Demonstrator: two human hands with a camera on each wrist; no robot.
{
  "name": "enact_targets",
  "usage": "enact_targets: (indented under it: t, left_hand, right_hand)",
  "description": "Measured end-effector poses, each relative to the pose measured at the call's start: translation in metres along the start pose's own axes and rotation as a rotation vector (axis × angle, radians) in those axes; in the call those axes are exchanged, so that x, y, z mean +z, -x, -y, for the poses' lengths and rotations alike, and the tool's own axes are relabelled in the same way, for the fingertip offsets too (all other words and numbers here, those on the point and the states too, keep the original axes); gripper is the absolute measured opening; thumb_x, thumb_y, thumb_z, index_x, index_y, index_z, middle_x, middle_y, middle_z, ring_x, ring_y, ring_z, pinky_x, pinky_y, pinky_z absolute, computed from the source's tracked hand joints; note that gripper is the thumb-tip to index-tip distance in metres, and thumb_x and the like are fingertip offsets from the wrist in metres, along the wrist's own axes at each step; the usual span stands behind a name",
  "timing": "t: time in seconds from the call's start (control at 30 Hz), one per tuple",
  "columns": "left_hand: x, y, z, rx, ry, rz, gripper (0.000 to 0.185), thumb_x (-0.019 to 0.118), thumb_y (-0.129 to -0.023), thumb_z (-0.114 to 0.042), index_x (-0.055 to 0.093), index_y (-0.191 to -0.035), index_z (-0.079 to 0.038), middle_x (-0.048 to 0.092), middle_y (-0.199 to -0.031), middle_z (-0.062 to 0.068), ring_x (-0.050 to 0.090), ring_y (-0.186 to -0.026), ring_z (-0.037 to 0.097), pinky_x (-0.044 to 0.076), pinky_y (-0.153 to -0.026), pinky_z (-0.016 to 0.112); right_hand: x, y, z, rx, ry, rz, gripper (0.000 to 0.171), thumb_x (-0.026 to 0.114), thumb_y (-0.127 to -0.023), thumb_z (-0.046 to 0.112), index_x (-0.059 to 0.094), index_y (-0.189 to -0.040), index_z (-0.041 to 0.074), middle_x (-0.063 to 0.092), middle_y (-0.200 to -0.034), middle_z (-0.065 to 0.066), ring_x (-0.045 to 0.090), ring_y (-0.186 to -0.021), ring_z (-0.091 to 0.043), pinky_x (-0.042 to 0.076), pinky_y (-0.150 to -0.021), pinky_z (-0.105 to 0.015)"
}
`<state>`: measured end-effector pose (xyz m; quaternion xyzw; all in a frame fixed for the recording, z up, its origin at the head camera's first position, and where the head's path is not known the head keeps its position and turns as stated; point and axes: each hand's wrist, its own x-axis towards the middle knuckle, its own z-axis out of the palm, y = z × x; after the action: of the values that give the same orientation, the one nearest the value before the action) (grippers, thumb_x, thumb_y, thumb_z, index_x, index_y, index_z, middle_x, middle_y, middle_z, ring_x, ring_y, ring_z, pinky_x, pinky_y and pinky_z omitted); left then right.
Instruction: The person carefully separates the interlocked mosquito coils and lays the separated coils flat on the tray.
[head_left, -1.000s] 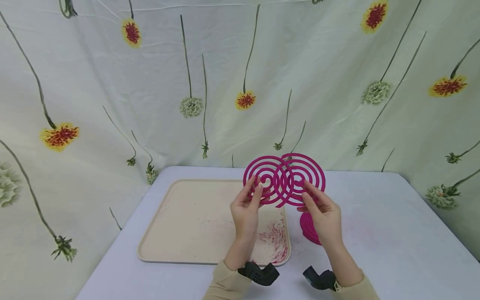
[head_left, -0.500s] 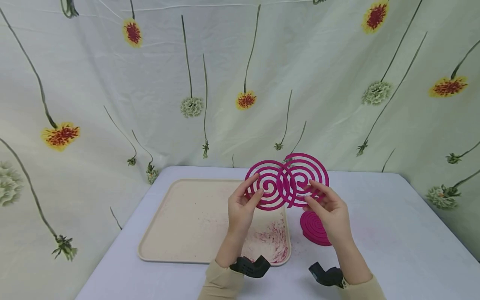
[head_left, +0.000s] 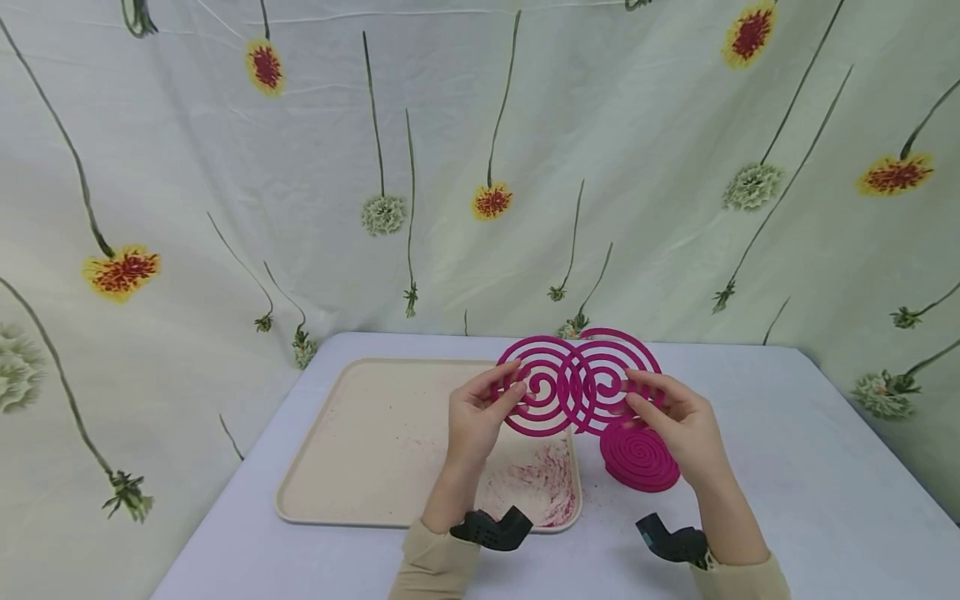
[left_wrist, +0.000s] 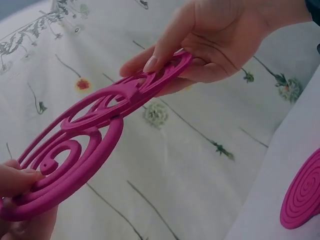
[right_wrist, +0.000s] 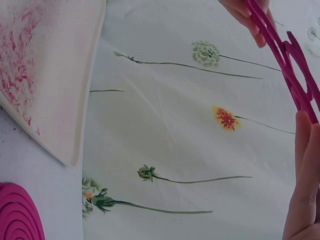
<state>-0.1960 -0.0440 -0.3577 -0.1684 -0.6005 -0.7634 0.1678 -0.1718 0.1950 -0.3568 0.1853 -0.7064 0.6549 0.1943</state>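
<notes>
I can read no text, label, brand or number in any view — nothing written on the pink coils [head_left: 579, 385], the tray [head_left: 360, 450] or the flowered cloth [head_left: 300, 167] behind the table.

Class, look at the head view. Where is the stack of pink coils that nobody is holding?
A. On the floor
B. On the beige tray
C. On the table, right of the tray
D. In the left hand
C: the stack of pink coils lies on the table, right of the beige tray.
</notes>
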Motion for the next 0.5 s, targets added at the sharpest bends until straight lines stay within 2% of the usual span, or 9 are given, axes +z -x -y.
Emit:
enact_targets:
  t: [0.27,0.4,0.5]
  left_hand:
    - [0.014,0.004,0.004,-0.023,0.04,-0.192,0.03,0.069,-0.085,-0.006,0.066,-0.113,0.003,0.066,-0.108,0.017,0.066,-0.096,0.024,0.054,-0.079,0.03]
    - [0.018,0.006,0.007,-0.031,0.098,-0.246,0.027,0.069,-0.085,-0.008,0.066,-0.109,0.005,0.065,-0.106,0.021,0.066,-0.094,0.025,0.054,-0.079,0.032]
    - [0.022,0.007,0.009,-0.051,0.145,-0.282,0.027,0.068,-0.086,-0.009,0.066,-0.108,0.005,0.065,-0.105,0.02,0.066,-0.095,0.027,0.053,-0.08,0.032]
  right_hand:
    - [0.018,0.0,-0.002,0.042,-0.074,-0.175,0.032,0.063,-0.086,-0.003,0.06,-0.118,-0.006,0.067,-0.092,0.002,0.066,-0.076,-0.01,0.055,-0.069,-0.021]
    - [0.027,0.001,-0.002,0.062,-0.107,-0.251,0.031,0.064,-0.085,-0.004,0.061,-0.117,-0.005,0.067,-0.088,0.0,0.066,-0.073,-0.011,0.055,-0.07,-0.023]
    - [0.033,0.002,-0.004,0.068,-0.09,-0.289,0.031,0.065,-0.085,-0.003,0.063,-0.116,-0.004,0.066,-0.088,-0.001,0.063,-0.071,-0.012,0.055,-0.068,-0.022]
